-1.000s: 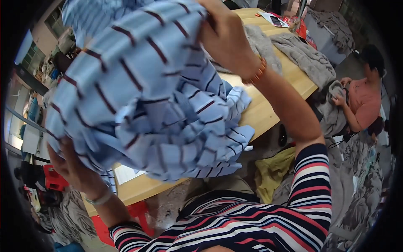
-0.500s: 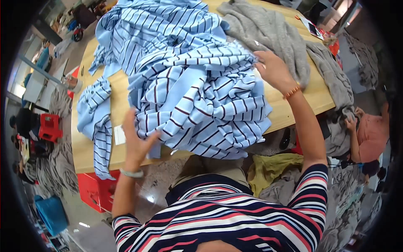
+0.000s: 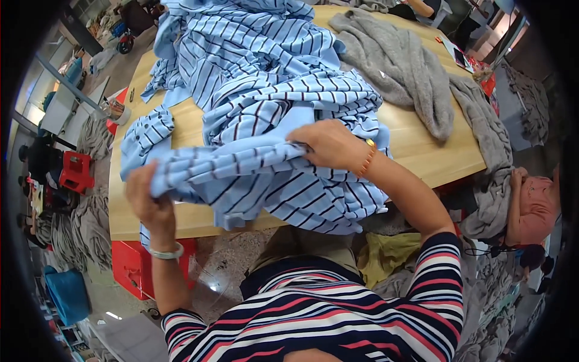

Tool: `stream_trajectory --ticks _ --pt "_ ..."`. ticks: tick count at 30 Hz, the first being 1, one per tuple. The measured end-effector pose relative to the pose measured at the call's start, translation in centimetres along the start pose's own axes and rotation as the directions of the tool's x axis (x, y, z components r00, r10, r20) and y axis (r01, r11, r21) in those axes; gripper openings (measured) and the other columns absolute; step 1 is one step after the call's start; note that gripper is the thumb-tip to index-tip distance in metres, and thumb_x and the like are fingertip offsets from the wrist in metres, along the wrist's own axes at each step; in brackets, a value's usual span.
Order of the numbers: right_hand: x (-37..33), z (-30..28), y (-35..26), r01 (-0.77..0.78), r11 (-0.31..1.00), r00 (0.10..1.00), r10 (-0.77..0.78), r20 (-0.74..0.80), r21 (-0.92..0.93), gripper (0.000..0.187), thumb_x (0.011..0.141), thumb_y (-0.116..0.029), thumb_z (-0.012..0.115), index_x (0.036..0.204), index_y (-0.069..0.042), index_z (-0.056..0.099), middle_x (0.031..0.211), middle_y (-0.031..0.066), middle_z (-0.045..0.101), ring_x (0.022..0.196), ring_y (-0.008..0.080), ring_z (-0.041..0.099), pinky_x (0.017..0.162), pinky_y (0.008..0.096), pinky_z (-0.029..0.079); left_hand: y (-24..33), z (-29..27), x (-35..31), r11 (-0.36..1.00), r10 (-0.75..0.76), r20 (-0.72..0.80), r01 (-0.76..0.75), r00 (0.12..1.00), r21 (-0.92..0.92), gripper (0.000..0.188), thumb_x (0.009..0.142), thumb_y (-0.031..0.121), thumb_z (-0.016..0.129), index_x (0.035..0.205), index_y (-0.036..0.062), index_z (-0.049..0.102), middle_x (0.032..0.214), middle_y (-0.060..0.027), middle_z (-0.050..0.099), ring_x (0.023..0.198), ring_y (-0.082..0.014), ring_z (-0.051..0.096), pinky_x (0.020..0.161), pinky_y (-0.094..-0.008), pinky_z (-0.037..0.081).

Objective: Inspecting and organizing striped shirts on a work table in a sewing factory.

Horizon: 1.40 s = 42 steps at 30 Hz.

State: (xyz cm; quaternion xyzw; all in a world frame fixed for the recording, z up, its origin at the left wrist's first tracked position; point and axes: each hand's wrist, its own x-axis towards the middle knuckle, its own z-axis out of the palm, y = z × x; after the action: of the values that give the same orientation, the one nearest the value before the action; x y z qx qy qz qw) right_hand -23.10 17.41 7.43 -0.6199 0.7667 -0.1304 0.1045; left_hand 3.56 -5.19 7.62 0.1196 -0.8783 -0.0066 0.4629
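A light-blue garment with dark stripes (image 3: pixel 241 160) is stretched between my two hands above the table's near edge. My left hand (image 3: pixel 148 196) is closed round its left end. Further right, my right hand (image 3: pixel 332 145) grips the same cloth with fingers curled into it; the fingertips are partly hidden. Beneath and behind lies a heaped pile of the same blue striped cloth (image 3: pixel 247 48), reaching to the far side. A separate small striped piece (image 3: pixel 145 136) lies on the left, partly covered by the lifted cloth.
The wooden table (image 3: pixel 422 160) carries grey fuzzy cloth (image 3: pixel 398 66) at the right and a phone (image 3: pixel 459 57) at the far right. A red stool (image 3: pixel 129 271) stands below the left edge. Yellow cloth (image 3: pixel 386 256) lies near my legs. Another person (image 3: pixel 537 208) sits at the right.
Both hands have taken hold of the striped cloth. My right hand has moved left and nearer from the pile's right side; the left has shifted left, pulling an edge out.
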Motion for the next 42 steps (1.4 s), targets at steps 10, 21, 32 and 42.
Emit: stream_trajectory --ticks 10,21,32,42 --pt "-4.8 -2.0 0.8 0.208 0.837 0.756 0.191 -0.626 0.507 0.039 0.082 0.007 0.045 0.115 -0.002 0.062 0.077 0.0061 0.066 0.055 0.0084 0.058 0.050 0.0216 0.048 2.2 -2.2 0.9 0.565 -0.524 0.510 0.727 0.682 -0.390 0.040 0.075 -0.011 0.057 0.113 0.0020 0.061 0.100 -0.0061 0.064 0.094 -0.0149 0.060 0.084 -0.0281 0.048" --pt "-14.3 -1.6 18.6 -0.380 0.492 0.300 0.867 -0.398 0.783 0.029 0.093 -0.011 0.058 0.120 -0.002 0.060 0.102 0.0064 0.067 0.082 0.0110 0.063 0.069 0.0240 0.052 9.5 4.6 -7.3 0.850 -0.164 0.441 0.353 0.882 -0.390 0.045 0.072 0.006 0.071 0.114 0.0013 0.056 0.113 -0.0197 0.055 0.106 -0.0376 0.051 0.093 -0.0438 0.040" --pt "-5.2 7.9 -7.5 0.195 0.935 0.933 -0.083 -0.350 0.297 0.067 0.075 -0.031 0.076 0.131 -0.003 0.051 0.097 0.0144 0.061 0.094 0.0313 0.054 0.086 0.0392 0.042 7.4 8.6 -6.2 0.318 -0.537 0.442 0.658 0.719 -0.683 0.062 0.079 -0.002 0.070 0.130 0.0038 0.035 0.111 -0.0082 0.053 0.085 -0.0119 0.057 0.073 -0.0228 0.047" --pt "-8.3 -2.2 -2.1 0.074 0.553 0.944 0.229 -0.237 0.830 0.023 0.093 -0.013 0.051 0.102 0.005 0.063 0.086 0.0001 0.061 0.075 0.0050 0.049 0.066 0.0202 0.039 3.2 10.1 -10.9 0.583 -0.660 0.293 0.717 0.692 -0.381 0.092 0.069 0.008 0.077 0.144 0.0033 0.024 0.135 -0.0182 0.033 0.118 -0.0306 0.043 0.086 -0.0362 0.046"
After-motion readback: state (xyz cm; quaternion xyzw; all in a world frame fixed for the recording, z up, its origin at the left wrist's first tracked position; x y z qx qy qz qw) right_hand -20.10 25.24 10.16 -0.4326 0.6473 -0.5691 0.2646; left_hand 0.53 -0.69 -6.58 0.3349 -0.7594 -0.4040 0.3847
